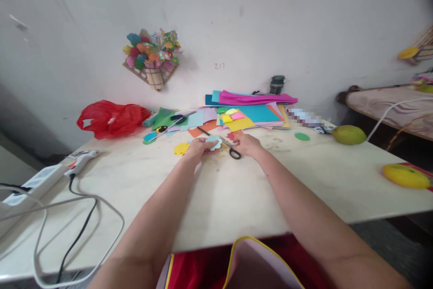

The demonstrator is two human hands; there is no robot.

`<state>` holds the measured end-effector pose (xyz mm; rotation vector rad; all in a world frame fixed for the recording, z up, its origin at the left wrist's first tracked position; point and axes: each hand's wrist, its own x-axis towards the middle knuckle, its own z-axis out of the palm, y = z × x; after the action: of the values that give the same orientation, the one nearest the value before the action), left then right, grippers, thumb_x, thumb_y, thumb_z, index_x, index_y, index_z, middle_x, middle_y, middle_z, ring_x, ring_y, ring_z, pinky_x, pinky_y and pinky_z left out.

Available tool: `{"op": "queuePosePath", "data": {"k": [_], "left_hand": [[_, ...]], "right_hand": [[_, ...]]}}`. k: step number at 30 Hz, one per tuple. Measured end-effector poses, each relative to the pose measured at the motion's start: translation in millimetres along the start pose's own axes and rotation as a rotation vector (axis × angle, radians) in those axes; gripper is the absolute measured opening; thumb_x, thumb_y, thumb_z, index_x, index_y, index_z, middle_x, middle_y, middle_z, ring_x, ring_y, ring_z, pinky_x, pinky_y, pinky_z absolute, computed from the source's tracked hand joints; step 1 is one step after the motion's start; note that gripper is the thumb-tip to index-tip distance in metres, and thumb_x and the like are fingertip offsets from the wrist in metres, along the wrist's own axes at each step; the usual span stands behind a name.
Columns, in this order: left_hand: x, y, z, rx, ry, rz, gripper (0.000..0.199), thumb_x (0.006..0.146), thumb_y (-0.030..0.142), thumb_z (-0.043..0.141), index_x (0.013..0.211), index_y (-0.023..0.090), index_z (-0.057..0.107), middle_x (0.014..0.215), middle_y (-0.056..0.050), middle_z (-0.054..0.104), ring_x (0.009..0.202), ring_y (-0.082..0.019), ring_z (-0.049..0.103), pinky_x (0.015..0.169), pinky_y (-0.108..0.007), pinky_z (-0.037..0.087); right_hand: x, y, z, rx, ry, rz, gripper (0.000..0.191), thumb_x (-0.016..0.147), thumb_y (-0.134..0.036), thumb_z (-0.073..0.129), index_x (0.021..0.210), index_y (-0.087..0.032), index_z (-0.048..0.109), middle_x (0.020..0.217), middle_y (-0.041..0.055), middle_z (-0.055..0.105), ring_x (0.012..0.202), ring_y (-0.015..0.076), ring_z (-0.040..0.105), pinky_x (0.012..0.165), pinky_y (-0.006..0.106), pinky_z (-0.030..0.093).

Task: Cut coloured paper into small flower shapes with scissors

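In my left hand (199, 148) is a light blue paper flower (214, 142), pinched between thumb and fingers. My right hand (247, 144) has its fingers closed at the edge of an orange-red paper flower (233, 136). Black-handled scissors (235, 153) lie on the table between the hands, close to the right fingertips. Yellow paper flowers (181, 149) rest just left of my left hand. Small paper scraps are scattered below the hands.
Coloured paper sheets (259, 117) are piled at the back, with a second pair of scissors (178, 119). A red plastic bag (110, 120) sits back left. A power strip (37, 185) and cables lie left. Mangoes (349, 135) and a green paper oval (302, 136) lie right.
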<state>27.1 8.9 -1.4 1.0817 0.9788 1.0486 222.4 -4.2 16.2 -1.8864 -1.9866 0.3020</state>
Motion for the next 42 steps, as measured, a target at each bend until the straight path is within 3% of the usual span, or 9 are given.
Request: {"op": "queuePosePath", "data": {"k": [3,8,11,21,28,33,42], "left_hand": [[1,-2,0.1,0.016,-0.011,0.015,0.029,0.050,0.025,0.083,0.070,0.009,0.070,0.074,-0.011,0.070,0.063,-0.020,0.066,0.057,-0.027,0.053],[-1,-2,2.5,0.044,-0.025,0.010,0.030,0.049,0.026,0.083,0.070,0.010,0.070,0.071,-0.010,0.070,0.061,-0.018,0.064,0.056,-0.026,0.052],[-1,-3,2.2,0.043,-0.040,0.007,0.030,0.049,0.027,0.083,0.068,0.010,0.069,0.071,-0.010,0.070,0.060,-0.017,0.063,0.059,-0.027,0.053],[0,-4,1.3,0.031,-0.054,-0.003,0.030,0.048,0.027,0.084,0.070,0.011,0.070,0.072,-0.010,0.070,0.064,-0.018,0.064,0.060,-0.027,0.052],[0,-4,2.0,0.058,-0.057,-0.001,0.031,0.048,0.028,0.084,0.069,0.011,0.070,0.069,-0.009,0.070,0.060,-0.017,0.063,0.057,-0.026,0.052],[0,-4,1.6,0.062,-0.083,-0.024,0.029,0.051,0.025,0.083,0.071,0.010,0.068,0.068,-0.008,0.070,0.061,-0.016,0.064,0.058,-0.025,0.052],[0,-3,0.7,-0.026,-0.061,-0.040,0.022,0.057,0.017,0.079,0.074,0.009,0.067,0.071,-0.007,0.069,0.065,-0.019,0.067,0.065,-0.029,0.055]], "right_hand": [[-2,-6,0,0.208,0.124,-0.045,0.015,0.072,-0.026,0.059,0.082,-0.021,0.070,0.091,0.0057,0.069,0.087,0.0202,0.061,0.063,0.025,0.044],[-3,-10,4,0.782,-0.080,-0.030,0.011,0.070,-0.023,0.062,0.075,-0.015,0.066,0.069,0.0032,0.066,0.059,0.0121,0.058,0.041,0.017,0.037],[-1,-9,8,0.930,-0.133,-0.034,0.008,0.067,-0.022,0.066,0.070,-0.014,0.064,0.064,0.0023,0.064,0.053,0.0090,0.054,0.036,0.015,0.033],[-1,-9,10,0.997,-0.157,-0.026,0.004,0.067,-0.014,0.066,0.070,-0.013,0.064,0.058,0.0006,0.062,0.051,0.0081,0.055,0.035,0.014,0.034],[3,-9,15,0.974,-0.148,-0.018,0.009,0.067,-0.013,0.065,0.076,-0.013,0.064,0.062,0.0013,0.064,0.051,0.0088,0.056,0.035,0.015,0.033],[0,-14,13,0.947,-0.113,-0.038,0.016,0.066,-0.011,0.067,0.082,-0.012,0.065,0.052,-0.0022,0.059,0.048,0.0086,0.054,0.039,0.016,0.035],[0,-11,12,1.033,-0.186,-0.075,0.016,0.069,-0.012,0.063,0.085,-0.013,0.064,0.062,0.0010,0.066,0.053,0.0098,0.058,0.038,0.016,0.036]]}}
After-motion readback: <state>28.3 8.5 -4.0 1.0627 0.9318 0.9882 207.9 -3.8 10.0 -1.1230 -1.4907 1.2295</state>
